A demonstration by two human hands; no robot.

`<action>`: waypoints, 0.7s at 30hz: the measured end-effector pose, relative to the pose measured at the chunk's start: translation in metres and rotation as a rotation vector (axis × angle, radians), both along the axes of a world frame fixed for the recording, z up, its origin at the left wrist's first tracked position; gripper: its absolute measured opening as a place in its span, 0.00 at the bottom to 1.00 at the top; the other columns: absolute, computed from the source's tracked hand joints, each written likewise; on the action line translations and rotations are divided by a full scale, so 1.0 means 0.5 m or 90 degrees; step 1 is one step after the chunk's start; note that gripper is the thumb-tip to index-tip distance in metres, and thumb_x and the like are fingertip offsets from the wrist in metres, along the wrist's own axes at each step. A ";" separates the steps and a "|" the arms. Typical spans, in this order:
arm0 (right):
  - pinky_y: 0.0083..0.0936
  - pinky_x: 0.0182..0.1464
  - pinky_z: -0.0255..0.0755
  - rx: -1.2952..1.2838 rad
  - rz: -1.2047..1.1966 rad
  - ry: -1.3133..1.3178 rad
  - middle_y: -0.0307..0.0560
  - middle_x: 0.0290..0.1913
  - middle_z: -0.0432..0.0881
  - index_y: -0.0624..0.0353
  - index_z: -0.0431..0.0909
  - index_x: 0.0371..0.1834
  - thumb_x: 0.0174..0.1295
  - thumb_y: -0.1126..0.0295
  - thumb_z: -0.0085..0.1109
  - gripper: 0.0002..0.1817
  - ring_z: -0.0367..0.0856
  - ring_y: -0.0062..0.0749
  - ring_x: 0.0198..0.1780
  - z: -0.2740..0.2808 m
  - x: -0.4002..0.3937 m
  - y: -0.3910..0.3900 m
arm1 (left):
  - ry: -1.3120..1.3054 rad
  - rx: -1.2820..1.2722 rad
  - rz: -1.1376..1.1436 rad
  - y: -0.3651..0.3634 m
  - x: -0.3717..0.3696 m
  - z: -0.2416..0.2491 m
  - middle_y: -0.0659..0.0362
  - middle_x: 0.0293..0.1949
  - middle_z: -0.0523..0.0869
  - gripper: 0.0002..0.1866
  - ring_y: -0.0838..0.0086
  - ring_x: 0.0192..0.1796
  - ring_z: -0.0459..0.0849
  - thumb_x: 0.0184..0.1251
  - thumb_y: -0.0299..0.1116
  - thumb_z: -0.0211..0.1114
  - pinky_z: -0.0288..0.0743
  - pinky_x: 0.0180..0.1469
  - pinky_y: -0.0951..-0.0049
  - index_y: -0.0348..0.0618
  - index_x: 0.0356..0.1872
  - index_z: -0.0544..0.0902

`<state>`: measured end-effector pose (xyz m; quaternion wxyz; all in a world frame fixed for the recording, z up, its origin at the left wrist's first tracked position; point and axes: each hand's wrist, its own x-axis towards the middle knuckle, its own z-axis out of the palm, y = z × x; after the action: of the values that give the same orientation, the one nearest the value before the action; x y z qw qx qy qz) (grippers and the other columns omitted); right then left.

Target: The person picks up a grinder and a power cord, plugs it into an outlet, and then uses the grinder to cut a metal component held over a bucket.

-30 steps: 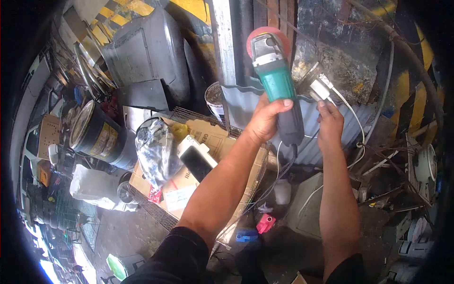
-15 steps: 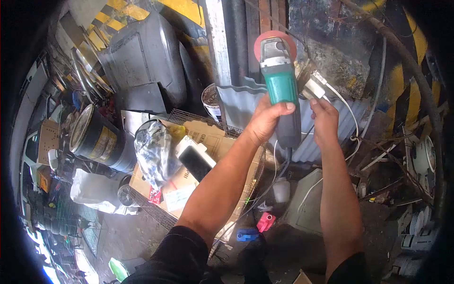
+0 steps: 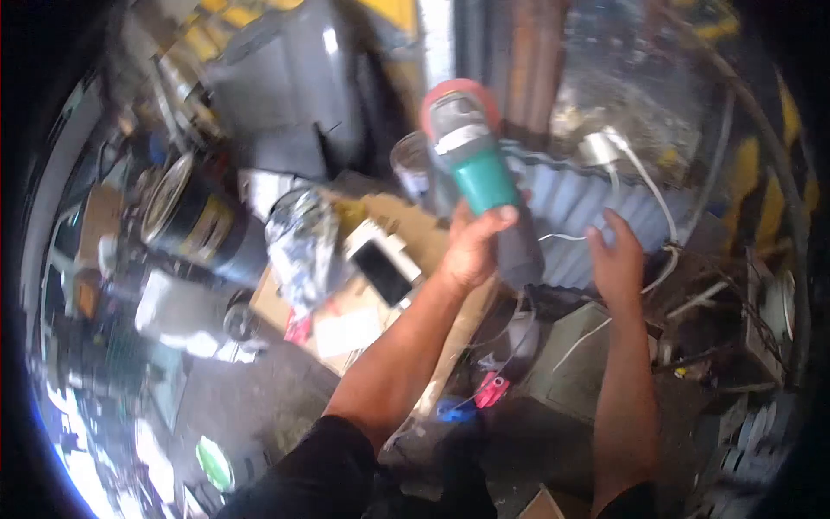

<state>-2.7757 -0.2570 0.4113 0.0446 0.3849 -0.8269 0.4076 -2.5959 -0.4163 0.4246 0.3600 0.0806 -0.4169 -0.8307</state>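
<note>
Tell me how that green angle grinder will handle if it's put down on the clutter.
The angle grinder looks rigid and probably top-heavy: the left hand grips its dark handle with the metal head and red disc above. Its rounded body may roll on uneven clutter. The trailing cord is floppy and could snag. The right hand is open, not supporting it.

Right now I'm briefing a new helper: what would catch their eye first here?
The green angle grinder with its red disc, raised at centre in the left hand. Beside it the right hand hangs open below a white plug. A black drum lies left.
</note>
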 end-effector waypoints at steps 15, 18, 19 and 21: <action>0.42 0.77 0.61 -0.090 0.463 -0.566 0.55 0.72 0.73 0.70 0.62 0.78 0.69 0.50 0.73 0.46 0.72 0.40 0.72 0.171 0.811 0.078 | -0.366 -0.504 0.237 0.331 0.765 0.091 0.32 0.74 0.59 0.62 0.35 0.77 0.64 0.59 0.32 0.72 0.62 0.78 0.47 0.30 0.86 0.36; 0.41 0.73 0.70 -0.061 0.529 -0.607 0.54 0.65 0.80 0.69 0.67 0.75 0.69 0.54 0.73 0.40 0.80 0.40 0.66 0.175 1.000 0.064 | -0.374 -0.531 0.282 0.358 0.999 0.116 0.32 0.76 0.59 0.61 0.37 0.78 0.62 0.59 0.33 0.73 0.59 0.80 0.46 0.30 0.86 0.41; 0.41 0.70 0.73 -0.022 0.567 -0.695 0.54 0.63 0.81 0.68 0.69 0.73 0.68 0.56 0.73 0.38 0.82 0.40 0.63 0.182 1.077 0.055 | -0.375 -0.526 0.293 0.372 1.082 0.122 0.32 0.76 0.60 0.60 0.38 0.79 0.62 0.59 0.33 0.74 0.58 0.80 0.45 0.31 0.86 0.43; 0.40 0.63 0.80 0.048 0.581 -0.846 0.52 0.57 0.85 0.66 0.73 0.70 0.68 0.59 0.72 0.33 0.87 0.41 0.57 0.202 1.209 0.042 | -0.389 -0.556 0.374 0.382 1.233 0.077 0.35 0.77 0.64 0.53 0.40 0.79 0.63 0.60 0.34 0.74 0.58 0.81 0.48 0.33 0.85 0.55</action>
<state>-2.1711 -0.2360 0.5123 -0.6401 0.3629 -0.4553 0.5012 -1.9794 -0.2253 0.4632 0.4382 0.2719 -0.7640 -0.3878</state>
